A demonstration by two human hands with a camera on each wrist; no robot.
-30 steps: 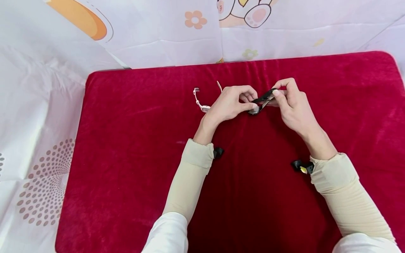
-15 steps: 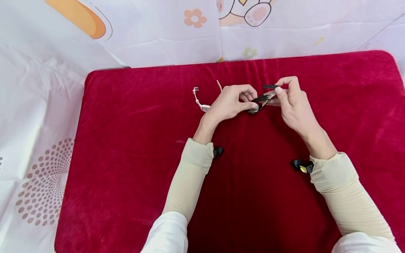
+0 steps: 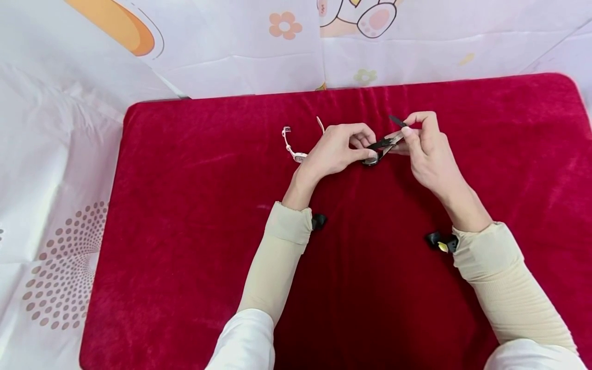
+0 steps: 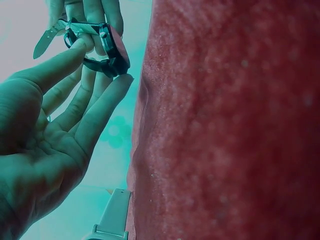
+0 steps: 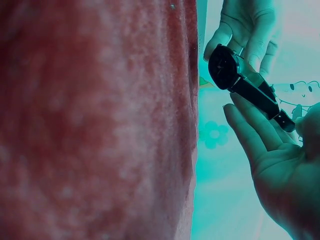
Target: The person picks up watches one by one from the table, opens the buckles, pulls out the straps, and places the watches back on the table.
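Above the middle of the red velvet mat point(image 3: 185, 246), just past my beige sleeves point(image 3: 282, 252), my two hands meet around a black wristwatch point(image 3: 378, 149). My left hand point(image 3: 335, 151) has its thumb and forefinger closed on the watch at the case end, with the round dark face tipped down toward the mat; in the left wrist view the fingertips point(image 4: 82, 42) press against the strap beside the case. My right hand point(image 3: 427, 149) pinches the strap near its buckle end between thumb and forefinger, the other fingers loosely curled beneath. The watch is held clear of the mat, slanting up from my left fingers to my right.

Compared with half a second ago, the free black strap tip point(image 3: 396, 121) has swung: it lay nearly level above my right forefinger then, and now it points up and to the left at a slant. A second ago it was still folded down along the band. My hands themselves have hardly shifted.

Farther off, just behind my left hand, a pale pink watch point(image 3: 296, 146) lies on the mat, partly hidden. Beyond the mat's far edge is a white cartoon-printed cloth point(image 3: 231, 51).
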